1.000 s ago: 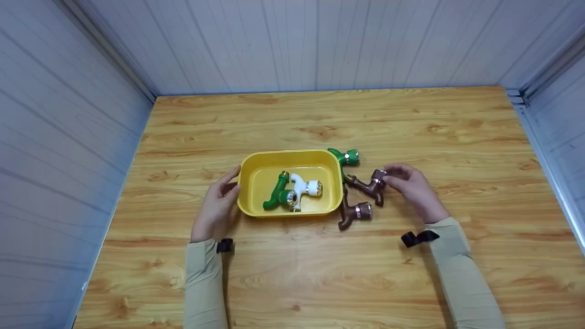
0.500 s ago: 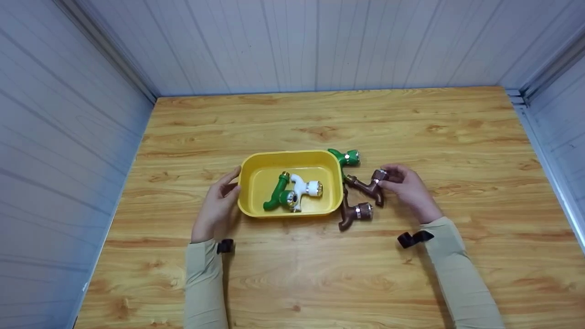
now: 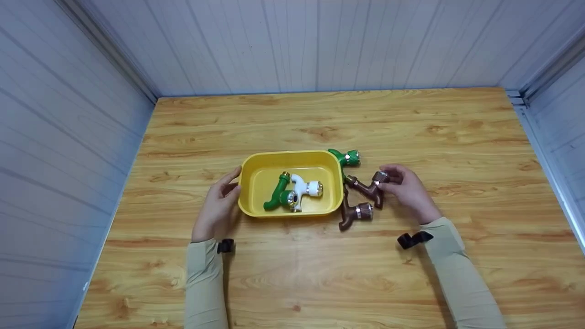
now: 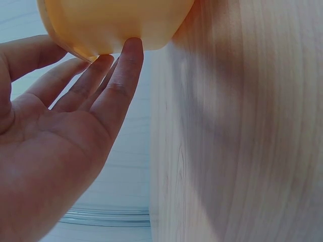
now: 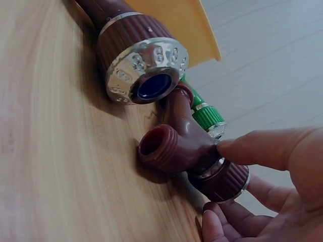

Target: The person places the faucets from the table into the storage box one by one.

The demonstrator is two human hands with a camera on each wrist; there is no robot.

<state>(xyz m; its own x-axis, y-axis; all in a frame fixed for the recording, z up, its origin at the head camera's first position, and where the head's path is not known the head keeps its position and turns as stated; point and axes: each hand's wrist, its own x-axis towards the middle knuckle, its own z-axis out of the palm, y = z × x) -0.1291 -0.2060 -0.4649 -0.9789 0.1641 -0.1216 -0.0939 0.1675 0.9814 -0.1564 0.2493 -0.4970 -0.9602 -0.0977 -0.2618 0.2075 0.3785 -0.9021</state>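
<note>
My left hand (image 3: 216,205) rests its fingertips on the left end wall of a yellow plastic basin (image 3: 285,156). In the left wrist view the fingers (image 4: 118,96) are nearly straight against the basin wall (image 4: 116,25). A green faucet (image 3: 275,195) and a white faucet (image 3: 299,186) lie inside, side by side. To the right of the basin, my right hand (image 3: 409,189) pinches a brown faucet (image 3: 365,187) at its ribbed knob. In the right wrist view, the thumb (image 5: 257,146) touches the brown body near the collar, with fingers below the knob (image 5: 219,181).
A second brown faucet (image 3: 349,214) lies by the basin's right front corner, its knob large in the right wrist view. Another green faucet (image 3: 348,157) is partly hidden behind the basin's right end. Panelled walls (image 3: 292,45) border the wooden table (image 3: 292,119).
My right hand has shifted slightly left and its fingers have closed around the brown faucet's knob. That faucet has moved a touch toward me. The left hand and basin look almost unchanged.
</note>
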